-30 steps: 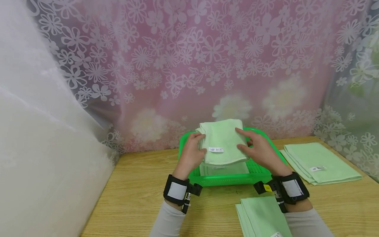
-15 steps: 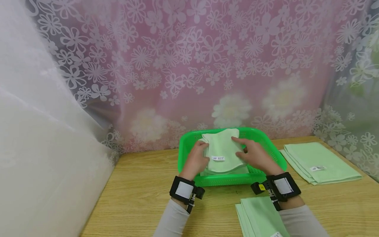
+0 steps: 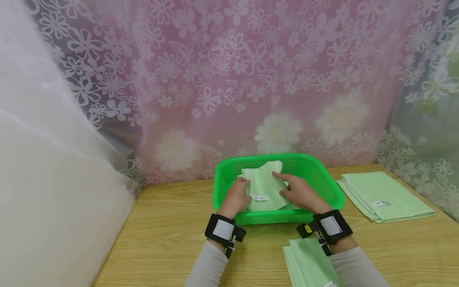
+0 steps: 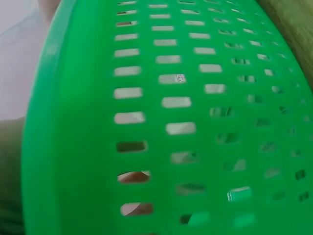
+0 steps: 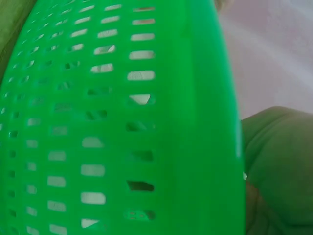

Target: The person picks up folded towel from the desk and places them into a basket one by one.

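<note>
A folded pale green towel [image 3: 264, 184] with a white label is inside the green plastic basket [image 3: 276, 217], its far edge bent upward. My left hand [image 3: 234, 197] holds the towel's left edge, thumb toward the label. From the right, my right hand [image 3: 304, 193] holds the opposite edge, with the index finger extended along the top. Another towel under this one is almost wholly covered. Both wrist views are mostly filled by the basket's slotted wall, [image 4: 88, 98] which hides the fingers; part of the right hand [image 5: 281, 161] shows at the right wrist view's edge.
On the wooden table [image 3: 168, 235], one folded green towel [image 3: 389, 197] lies right of the basket. Another folded towel [image 3: 310, 261] lies in front, partly under the right forearm. A flowered curtain [image 3: 215, 79] hangs behind, and white fabric [image 3: 53, 179] is at left.
Both hands have lowered the towel from above the basket into it. The right hand has shifted left, and the towel's far edge has become more bent.
</note>
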